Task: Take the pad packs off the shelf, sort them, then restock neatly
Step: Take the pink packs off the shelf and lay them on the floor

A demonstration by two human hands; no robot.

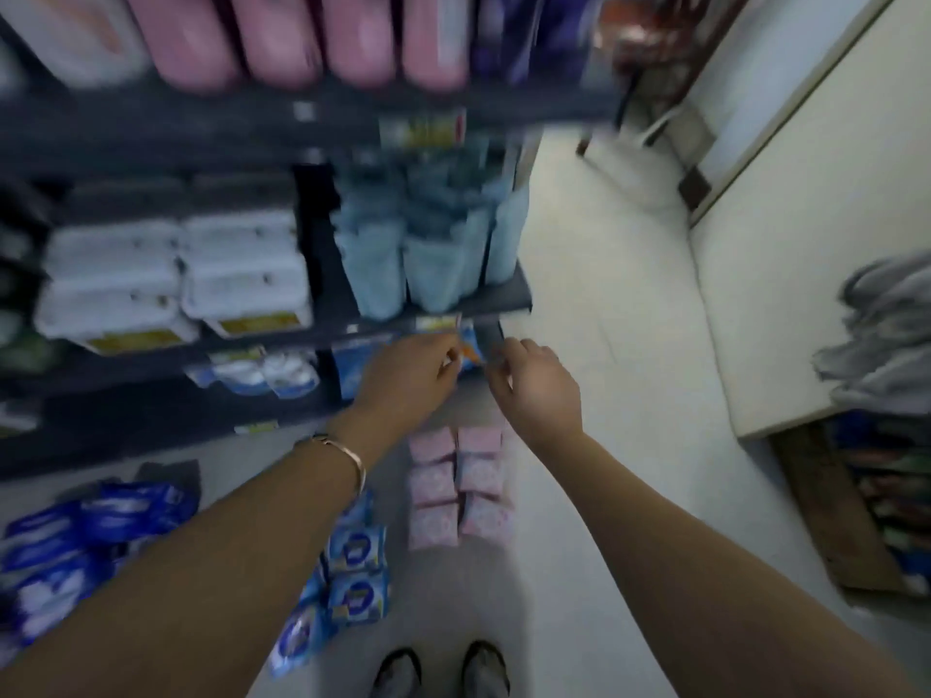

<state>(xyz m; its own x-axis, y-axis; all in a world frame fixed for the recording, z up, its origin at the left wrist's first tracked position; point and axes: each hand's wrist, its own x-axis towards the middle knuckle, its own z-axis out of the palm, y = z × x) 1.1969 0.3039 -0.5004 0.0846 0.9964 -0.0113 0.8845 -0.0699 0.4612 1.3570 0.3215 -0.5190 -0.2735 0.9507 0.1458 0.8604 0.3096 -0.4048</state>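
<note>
Narrow shop aisle with a pale floor [579, 274] and a dark shelf unit [322, 118] running down the left side, and everything's pretty motion-blurred. The thing being handled is a blue pack [472, 347] sitting on the low shelf, right at the end of the unit, just under the shelf with the yellow price tag. The left hand [408, 375] has its fingers curled in and pinching the pack's left edge. The right hand [539, 390] is curled at the pack's other edge, but it's too blurry for me to tell if it actually has hold of it. There's a thin bracelet [342, 453] on the left wrist. Straight below the hands, pink packs [456, 488] lie on the floor in two tidy columns, touching each other. Just left of those is a looser bunch of light blue packs [357, 576], and further left a heap of dark blue packs [101, 526]. One shelf up stand pale blue bags [423, 259] beside white cartons [171, 274], and big pink bundles [322, 37] sit on top. The person's shoes [438, 670] are at the bottom edge, and a grey cloth [886, 335] lies on the white counter [781, 244] to the right.
</note>
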